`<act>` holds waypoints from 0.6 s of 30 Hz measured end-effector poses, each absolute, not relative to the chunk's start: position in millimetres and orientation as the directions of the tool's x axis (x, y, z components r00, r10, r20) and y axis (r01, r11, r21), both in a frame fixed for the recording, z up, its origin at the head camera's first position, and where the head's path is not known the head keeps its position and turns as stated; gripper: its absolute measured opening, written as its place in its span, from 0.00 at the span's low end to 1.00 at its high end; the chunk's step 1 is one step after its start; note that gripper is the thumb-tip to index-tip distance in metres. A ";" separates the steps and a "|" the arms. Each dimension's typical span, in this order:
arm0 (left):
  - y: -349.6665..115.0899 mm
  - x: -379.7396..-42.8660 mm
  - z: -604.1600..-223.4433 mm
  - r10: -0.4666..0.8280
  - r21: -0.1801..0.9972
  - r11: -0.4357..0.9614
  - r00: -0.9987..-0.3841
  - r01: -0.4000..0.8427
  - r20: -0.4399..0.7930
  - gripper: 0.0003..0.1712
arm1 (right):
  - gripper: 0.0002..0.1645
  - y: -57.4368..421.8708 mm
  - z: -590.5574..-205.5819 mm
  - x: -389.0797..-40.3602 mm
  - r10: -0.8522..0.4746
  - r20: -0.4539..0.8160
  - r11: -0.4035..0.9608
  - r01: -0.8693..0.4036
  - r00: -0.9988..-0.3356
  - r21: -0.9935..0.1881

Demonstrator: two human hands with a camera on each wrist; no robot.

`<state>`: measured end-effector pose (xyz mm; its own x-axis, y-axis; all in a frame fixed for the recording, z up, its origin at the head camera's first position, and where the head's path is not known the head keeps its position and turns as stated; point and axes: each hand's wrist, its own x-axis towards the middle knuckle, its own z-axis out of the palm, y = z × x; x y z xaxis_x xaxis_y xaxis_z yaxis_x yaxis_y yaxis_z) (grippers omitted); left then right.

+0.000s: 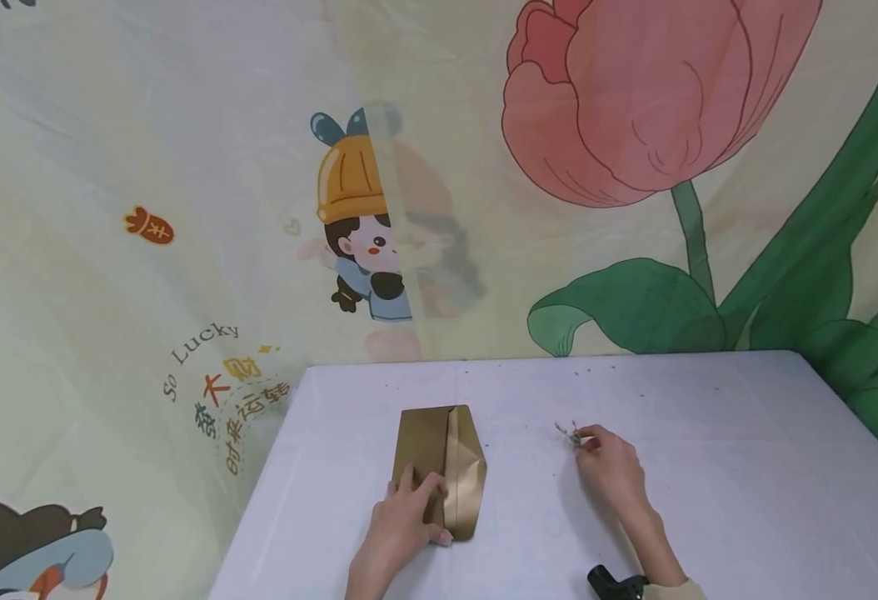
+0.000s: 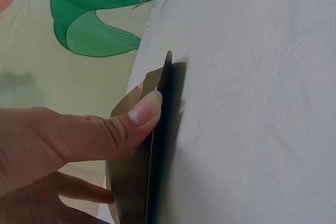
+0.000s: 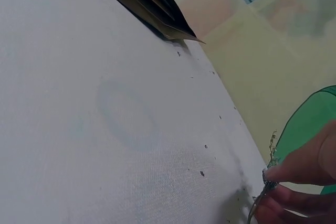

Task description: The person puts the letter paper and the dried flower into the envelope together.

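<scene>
A gold envelope (image 1: 422, 437) lies on the white table, its flap (image 1: 467, 483) opened out to the right. My left hand (image 1: 401, 521) rests on the envelope's near part with fingers spread and the thumb at its near edge. In the left wrist view the thumb lies along the edge of the envelope (image 2: 131, 171), and another fingertip touches its face. My right hand (image 1: 613, 467) pinches a small dried sprig (image 1: 575, 437) between thumb and fingers, to the right of the envelope and apart from it. The right wrist view shows the sprig (image 3: 270, 169) with thin stems.
Small dark crumbs (image 3: 202, 173) are scattered over the white table (image 1: 529, 550), mostly toward its far edge. A printed cloth (image 1: 469, 250) with a tulip and cartoon figures hangs behind the table. A black device (image 1: 615, 582) sits at my right wrist.
</scene>
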<state>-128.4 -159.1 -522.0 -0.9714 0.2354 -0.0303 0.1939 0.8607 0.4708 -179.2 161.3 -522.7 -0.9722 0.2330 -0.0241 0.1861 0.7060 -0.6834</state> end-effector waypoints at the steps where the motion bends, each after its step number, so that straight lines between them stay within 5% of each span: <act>1: -159.1 -128.2 -522.0 0.235 0.468 0.862 -0.971 0.194 -0.030 0.36 | 0.21 160.5 -522.7 -178.8 0.232 -0.037 0.696 0.193 -0.972 -0.692; 18: -158.8 -129.0 -524.6 0.241 0.464 0.862 -0.970 0.204 -0.022 0.36 | 0.20 148.3 -521.8 -174.4 0.148 -0.129 0.551 0.190 -0.981 -0.813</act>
